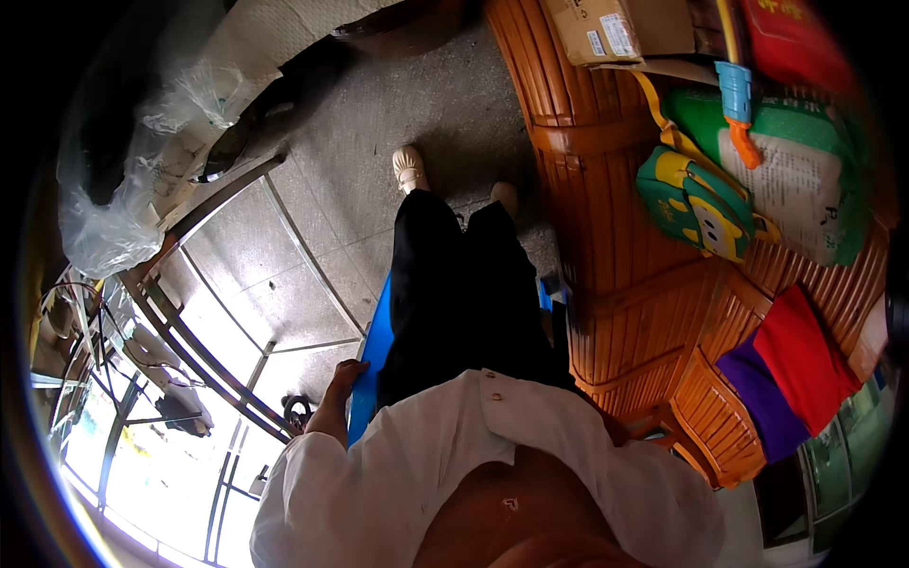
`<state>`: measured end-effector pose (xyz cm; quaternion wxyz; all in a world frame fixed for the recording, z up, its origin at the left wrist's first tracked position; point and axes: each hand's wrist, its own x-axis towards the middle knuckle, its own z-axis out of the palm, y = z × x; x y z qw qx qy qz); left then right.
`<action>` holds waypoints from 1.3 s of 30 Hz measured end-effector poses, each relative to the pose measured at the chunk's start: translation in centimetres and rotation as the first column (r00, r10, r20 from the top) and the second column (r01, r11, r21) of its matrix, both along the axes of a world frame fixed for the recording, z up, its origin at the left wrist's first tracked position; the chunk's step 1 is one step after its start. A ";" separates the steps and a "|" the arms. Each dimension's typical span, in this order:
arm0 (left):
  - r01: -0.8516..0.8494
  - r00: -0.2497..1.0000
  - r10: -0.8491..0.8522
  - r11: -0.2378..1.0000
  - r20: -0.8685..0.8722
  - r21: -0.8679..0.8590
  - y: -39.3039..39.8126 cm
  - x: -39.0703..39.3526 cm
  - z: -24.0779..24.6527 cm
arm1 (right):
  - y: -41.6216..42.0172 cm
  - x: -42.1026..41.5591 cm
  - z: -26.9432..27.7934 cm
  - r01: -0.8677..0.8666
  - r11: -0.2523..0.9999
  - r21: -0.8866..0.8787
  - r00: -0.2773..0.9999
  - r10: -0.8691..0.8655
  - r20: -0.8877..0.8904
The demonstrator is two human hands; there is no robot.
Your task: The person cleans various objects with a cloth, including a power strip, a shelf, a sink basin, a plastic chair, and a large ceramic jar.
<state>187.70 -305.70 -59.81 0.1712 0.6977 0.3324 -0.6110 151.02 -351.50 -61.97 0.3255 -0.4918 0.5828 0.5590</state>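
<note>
On the left side, my left hand [346, 376] grips the near-left edge of a flat blue object [373, 355], fingers curled at its rim. The blue object, which looks like plastic, is partly hidden by my black trousers; a small blue piece [545, 295] also shows right of my legs. My right hand is out of view, its arm running down beside my body under the white shirt. Before me are my two legs and cream shoes [409, 169] on the grey speckled floor [341, 184].
At right stands a slatted wooden bench [603, 234] with a green child's backpack [699, 202], a green-and-white sack [795, 170], a cardboard box [596, 32] and a red-and-purple cloth [788, 376]. At left are a metal-framed table [224, 188] and clear plastic bags [113, 231].
</note>
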 end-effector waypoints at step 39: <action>0.688 0.680 -0.717 0.696 -0.153 -0.205 10.4 7.0 -6.4 | 3.5 12.0 1.6 -0.156 0.984 0.090 0.950 0.174 -0.259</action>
